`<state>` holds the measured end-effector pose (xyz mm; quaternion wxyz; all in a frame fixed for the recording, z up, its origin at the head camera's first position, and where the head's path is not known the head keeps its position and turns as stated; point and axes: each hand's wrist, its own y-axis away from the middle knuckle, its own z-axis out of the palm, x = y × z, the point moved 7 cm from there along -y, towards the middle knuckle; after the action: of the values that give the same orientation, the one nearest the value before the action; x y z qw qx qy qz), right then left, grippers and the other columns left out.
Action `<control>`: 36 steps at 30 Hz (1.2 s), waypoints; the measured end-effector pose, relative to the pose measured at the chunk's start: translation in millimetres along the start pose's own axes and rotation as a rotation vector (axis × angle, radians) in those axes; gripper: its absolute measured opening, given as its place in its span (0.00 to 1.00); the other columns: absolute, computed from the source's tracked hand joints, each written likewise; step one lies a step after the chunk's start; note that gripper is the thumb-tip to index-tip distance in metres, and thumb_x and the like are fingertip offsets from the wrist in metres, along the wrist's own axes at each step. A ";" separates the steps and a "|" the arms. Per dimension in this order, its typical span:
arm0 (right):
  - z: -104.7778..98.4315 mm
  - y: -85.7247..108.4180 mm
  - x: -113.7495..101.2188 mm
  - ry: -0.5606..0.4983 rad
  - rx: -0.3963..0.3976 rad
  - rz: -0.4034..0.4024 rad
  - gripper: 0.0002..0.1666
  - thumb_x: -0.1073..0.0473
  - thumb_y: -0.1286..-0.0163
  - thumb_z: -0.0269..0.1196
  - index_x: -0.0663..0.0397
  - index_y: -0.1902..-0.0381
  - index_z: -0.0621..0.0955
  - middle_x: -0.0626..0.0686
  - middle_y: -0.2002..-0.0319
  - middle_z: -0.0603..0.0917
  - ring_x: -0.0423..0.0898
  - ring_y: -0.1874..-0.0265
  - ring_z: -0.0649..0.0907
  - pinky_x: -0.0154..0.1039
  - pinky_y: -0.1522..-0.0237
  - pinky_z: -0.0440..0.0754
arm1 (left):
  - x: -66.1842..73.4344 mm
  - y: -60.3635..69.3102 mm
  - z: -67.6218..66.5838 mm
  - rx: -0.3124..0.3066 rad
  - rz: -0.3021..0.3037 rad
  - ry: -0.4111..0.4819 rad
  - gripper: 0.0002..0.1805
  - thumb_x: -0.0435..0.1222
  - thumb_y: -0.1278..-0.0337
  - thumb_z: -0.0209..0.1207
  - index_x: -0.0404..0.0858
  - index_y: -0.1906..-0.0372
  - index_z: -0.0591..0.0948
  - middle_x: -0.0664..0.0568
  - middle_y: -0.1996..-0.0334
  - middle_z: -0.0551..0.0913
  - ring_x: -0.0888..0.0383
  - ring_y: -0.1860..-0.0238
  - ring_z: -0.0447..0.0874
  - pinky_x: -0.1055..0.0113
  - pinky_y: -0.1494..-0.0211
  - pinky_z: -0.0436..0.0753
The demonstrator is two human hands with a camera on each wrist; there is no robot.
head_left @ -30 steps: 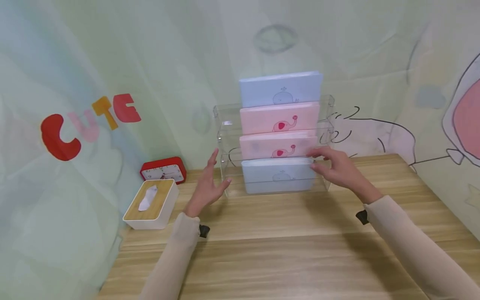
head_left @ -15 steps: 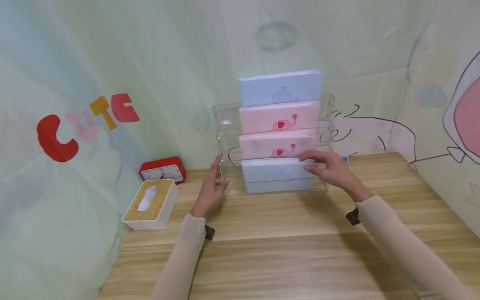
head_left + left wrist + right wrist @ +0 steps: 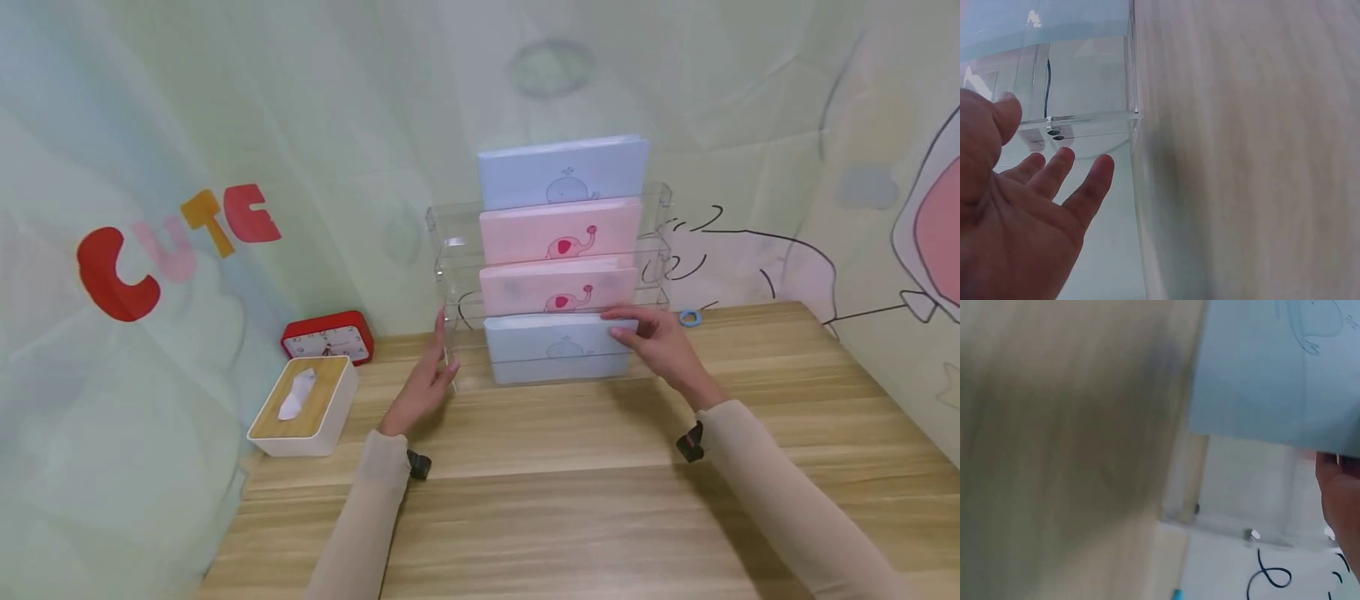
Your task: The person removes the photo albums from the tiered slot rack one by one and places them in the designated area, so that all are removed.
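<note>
The pale blue booklet (image 3: 525,343) is standing on its long edge in the lowest, frontmost tier of the clear rack (image 3: 460,267), its cover facing forward and showing a whale in thin outline. The rack's see-through front is crossing the lower part of that cover. The right hand (image 3: 663,343) is pinching the booklet near its upper right corner, thumb in front. The rack is standing upright, its tiers rising toward the back. Just beside its left side, the left hand (image 3: 422,390) is holding its fingers extended.
</note>
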<state>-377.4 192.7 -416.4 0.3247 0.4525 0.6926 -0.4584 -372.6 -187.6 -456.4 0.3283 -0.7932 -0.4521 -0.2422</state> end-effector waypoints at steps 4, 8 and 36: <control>3.4 2.4 4.0 -0.059 0.099 -0.041 0.14 0.64 0.25 0.69 0.57 0.44 0.90 0.54 0.41 0.91 0.38 0.60 0.74 0.28 0.65 0.70 | -1.8 -0.1 1.7 -0.021 -0.025 0.003 0.50 0.31 0.16 0.49 0.54 0.12 0.26 0.55 0.10 0.30 0.43 0.09 0.38 0.40 0.10 0.50; 5.0 2.5 4.5 -0.090 0.187 -0.058 0.12 0.69 0.27 0.70 0.60 0.48 0.91 0.52 0.46 0.94 0.33 0.60 0.76 0.23 0.63 0.72 | -4.9 0.8 1.1 -0.007 -0.051 0.023 0.50 0.33 0.15 0.49 0.59 0.12 0.28 0.52 0.09 0.33 0.38 0.11 0.45 0.37 0.12 0.54; -4.3 1.9 -16.7 -0.206 0.477 0.006 0.07 0.71 0.29 0.70 0.66 0.56 0.92 0.27 0.62 0.92 0.31 0.54 0.85 0.24 0.63 0.74 | -12.7 7.4 -0.8 -0.033 -0.104 0.105 0.45 0.37 0.14 0.48 0.65 0.12 0.35 0.29 0.16 0.59 0.30 0.25 0.75 0.36 0.34 0.85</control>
<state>-369.5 191.5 -400.9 0.2792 0.4692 0.5269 -0.6514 -372.2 -198.0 -466.7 0.3257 -0.7601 -0.4707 -0.3077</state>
